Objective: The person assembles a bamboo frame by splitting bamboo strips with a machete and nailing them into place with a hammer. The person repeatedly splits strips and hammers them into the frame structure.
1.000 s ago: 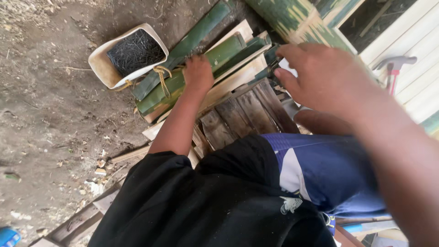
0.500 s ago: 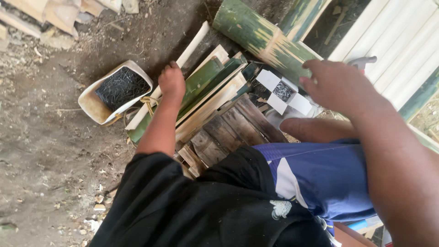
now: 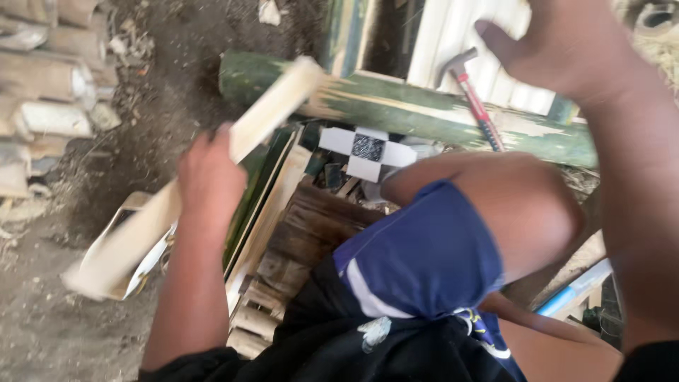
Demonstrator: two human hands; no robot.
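Whereas half a second ago the left hand (image 3: 209, 177) rested on the stacked green slats, it now grips a pale bamboo strip (image 3: 205, 170) lifted clear and motion-blurred, while the right hand (image 3: 566, 46) hovers empty, fingers loosely curled, near the hammer (image 3: 475, 99).

One head camera looks steeply down, close.
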